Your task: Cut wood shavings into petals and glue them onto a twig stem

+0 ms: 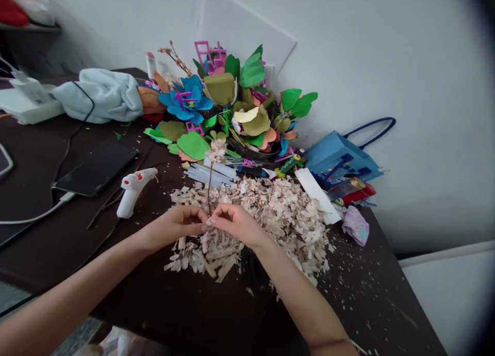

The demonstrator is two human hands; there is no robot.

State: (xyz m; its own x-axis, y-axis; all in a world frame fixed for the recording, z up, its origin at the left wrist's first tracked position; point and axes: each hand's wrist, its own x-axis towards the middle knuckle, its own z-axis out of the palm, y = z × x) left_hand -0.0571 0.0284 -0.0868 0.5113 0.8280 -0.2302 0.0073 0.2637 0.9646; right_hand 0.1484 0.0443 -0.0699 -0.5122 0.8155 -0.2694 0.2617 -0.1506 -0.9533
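My left hand [178, 223] and my right hand [236, 223] meet over a heap of pale wood shavings [266, 217] on a dark table [162, 294]. Both pinch the lower end of a thin dark stem [210, 183] that stands upright between them. A small pale blossom [217, 150] sits at the stem's top. My right fingertips also press a shaving against the stem's base. A white glue gun [133, 189] lies just left of my left hand.
A pile of paper flowers and green leaves [232, 106] stands at the back by the wall. Clear glue sticks [211, 173], a blue bag [340, 157], a phone [96, 169] on a cable and a light blue cloth [100, 96] lie around.
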